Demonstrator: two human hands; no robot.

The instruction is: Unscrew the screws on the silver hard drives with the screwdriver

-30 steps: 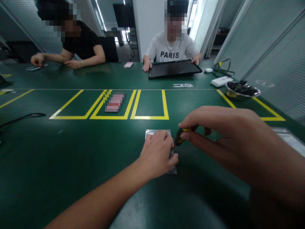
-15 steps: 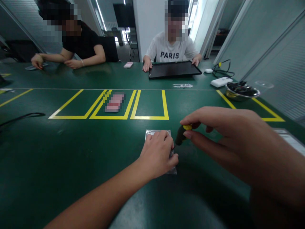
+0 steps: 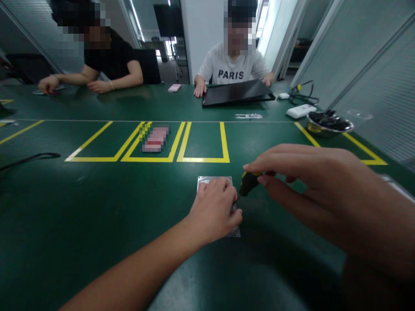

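Observation:
A small silver metal plate [image 3: 207,180] lies flat on the green table [image 3: 97,203]. My left hand [image 3: 214,209] rests on top of it with fingers curled, pressing it down and hiding most of it. My right hand [image 3: 311,181] pinches the top of a small black and yellow screwdriver [image 3: 248,183]. The tool stands tilted, and its tip meets the plate's right edge beside my left fingers.
Yellow tape boxes [image 3: 202,144] mark the table, one holding a pink object [image 3: 156,139]. A steel bowl [image 3: 329,123] of dark parts and a white box [image 3: 301,111] sit at the right. Two people sit opposite; one holds a black panel [image 3: 236,93].
My right fingers have shifted slightly round the screwdriver handle, as in turning it. The person opposite has tilted the black panel up. My left hand has stayed put.

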